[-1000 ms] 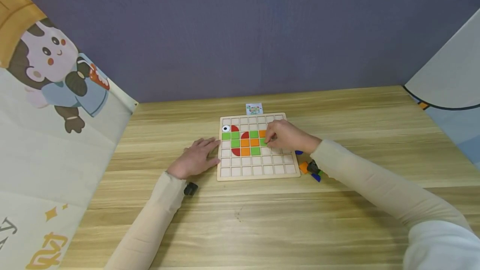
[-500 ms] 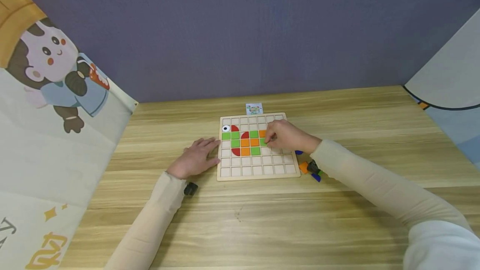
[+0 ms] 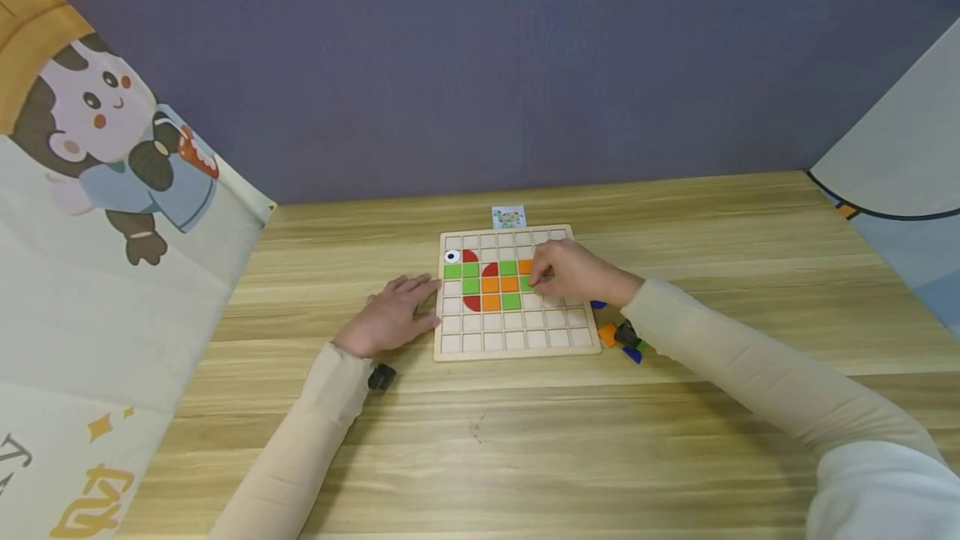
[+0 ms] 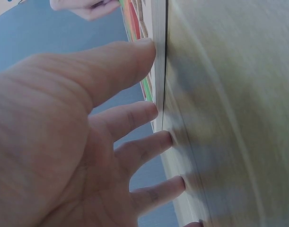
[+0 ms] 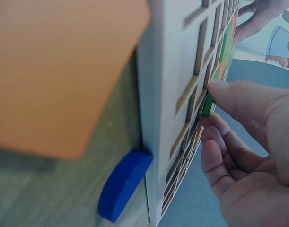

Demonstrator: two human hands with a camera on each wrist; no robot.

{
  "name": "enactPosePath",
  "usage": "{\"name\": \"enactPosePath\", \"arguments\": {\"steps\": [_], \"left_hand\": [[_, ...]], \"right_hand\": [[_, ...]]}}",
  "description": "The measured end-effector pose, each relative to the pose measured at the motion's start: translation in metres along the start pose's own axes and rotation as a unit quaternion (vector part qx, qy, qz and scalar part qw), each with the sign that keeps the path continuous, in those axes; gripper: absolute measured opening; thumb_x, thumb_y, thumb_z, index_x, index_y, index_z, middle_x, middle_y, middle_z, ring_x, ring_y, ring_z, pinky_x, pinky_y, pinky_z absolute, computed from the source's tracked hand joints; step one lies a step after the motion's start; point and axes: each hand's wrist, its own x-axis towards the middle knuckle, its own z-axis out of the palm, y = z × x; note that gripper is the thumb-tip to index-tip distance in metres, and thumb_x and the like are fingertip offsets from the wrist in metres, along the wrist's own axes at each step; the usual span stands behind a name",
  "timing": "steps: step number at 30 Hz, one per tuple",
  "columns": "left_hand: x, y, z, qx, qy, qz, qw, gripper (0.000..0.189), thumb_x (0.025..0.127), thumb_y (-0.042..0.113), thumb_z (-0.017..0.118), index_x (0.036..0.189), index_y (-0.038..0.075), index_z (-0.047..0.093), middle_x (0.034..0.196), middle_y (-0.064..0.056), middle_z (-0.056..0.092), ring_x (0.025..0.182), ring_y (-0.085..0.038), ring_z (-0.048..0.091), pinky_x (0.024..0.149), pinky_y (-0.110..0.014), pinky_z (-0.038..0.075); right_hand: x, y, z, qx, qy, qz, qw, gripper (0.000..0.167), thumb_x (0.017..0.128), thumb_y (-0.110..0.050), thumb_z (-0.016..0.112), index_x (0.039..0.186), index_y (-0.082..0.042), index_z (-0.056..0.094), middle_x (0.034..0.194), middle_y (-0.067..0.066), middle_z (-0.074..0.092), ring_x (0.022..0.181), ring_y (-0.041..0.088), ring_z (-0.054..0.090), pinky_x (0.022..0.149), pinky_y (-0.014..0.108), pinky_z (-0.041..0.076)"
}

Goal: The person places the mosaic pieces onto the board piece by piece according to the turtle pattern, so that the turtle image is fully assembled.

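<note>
A wooden grid board [image 3: 517,358] lies on the table, with green, orange and red tiles and a round eye tile [image 3: 452,257] in its cells. My right hand [image 3: 570,271] is over the board's right part. In the right wrist view, its thumb and forefinger pinch a green square tile [image 5: 208,104] standing slightly proud of the grid. My left hand [image 3: 390,315] lies at the board's left side, fingers spread. Its thumb and forefinger touch the board's edge in the left wrist view, while other fingertips rest on the table. The right hand hides several cells.
Beside the board's right edge lie loose pieces: an orange tile [image 3: 607,335], a blue curved piece [image 3: 633,354] and another blue piece [image 3: 597,304], partly under the right sleeve. A small picture card [image 3: 508,217] sits behind the board. A dark panel [image 3: 525,65] stands at the table's back.
</note>
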Motion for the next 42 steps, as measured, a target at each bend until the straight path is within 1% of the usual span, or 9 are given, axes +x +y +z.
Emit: {"name": "enactPosePath", "arguments": {"steps": [12,26,31,38,42], "left_hand": [[-0.0015,0.0008,-0.0008,0.0,0.0,-0.001,1.0,0.063,0.096,0.038,0.054,0.149,0.015,0.03,0.154,-0.01,0.024,0.138,-0.041,0.017,0.094,-0.075,0.02],[0.0012,-0.0007,-0.0001,0.002,-0.008,-0.009,0.9999,0.064,0.096,0.04,0.053,0.15,0.016,0.028,0.155,-0.008,0.021,0.138,-0.042,0.015,0.096,-0.073,0.018],[0.0008,-0.0002,-0.0009,0.006,-0.007,-0.005,0.9999,0.064,0.096,0.039,0.053,0.15,0.015,0.028,0.155,-0.01,0.022,0.138,-0.043,0.015,0.095,-0.074,0.018],[0.0032,-0.0006,0.0001,0.009,-0.008,-0.007,0.9999,0.064,0.096,0.04,0.052,0.15,0.016,0.028,0.155,-0.009,0.021,0.138,-0.043,0.015,0.096,-0.073,0.018],[0.0032,-0.0013,0.0004,0.008,-0.009,-0.008,0.9999,0.064,0.096,0.04,0.053,0.15,0.016,0.028,0.155,-0.009,0.022,0.138,-0.042,0.015,0.096,-0.073,0.018]], "right_hand": [[0.0005,0.0005,0.0005,0.003,-0.002,0.0,1.0,0.007,0.08,-0.006,0.075,0.086,-0.009,0.076,0.086,-0.003,0.061,0.079,0.012,0.057,0.071,0.028,0.051],[0.0009,0.0012,0.0006,-0.002,0.002,-0.009,1.0,0.007,0.08,-0.005,0.075,0.086,-0.008,0.076,0.085,-0.003,0.062,0.079,0.012,0.058,0.071,0.027,0.052],[0.0,0.0006,0.0,-0.004,0.001,-0.007,1.0,0.007,0.08,-0.005,0.075,0.087,-0.008,0.076,0.085,-0.003,0.062,0.079,0.012,0.058,0.071,0.027,0.052],[-0.0021,-0.0054,-0.003,-0.018,-0.015,0.002,0.9997,0.008,0.082,-0.01,0.074,0.089,-0.007,0.076,0.09,-0.001,0.055,0.081,0.016,0.05,0.069,0.03,0.047],[-0.0055,-0.0052,-0.0071,-0.028,-0.024,-0.008,0.9993,0.013,0.085,-0.012,0.072,0.096,-0.007,0.075,0.092,0.001,0.055,0.077,0.016,0.048,0.066,0.031,0.045]]}}
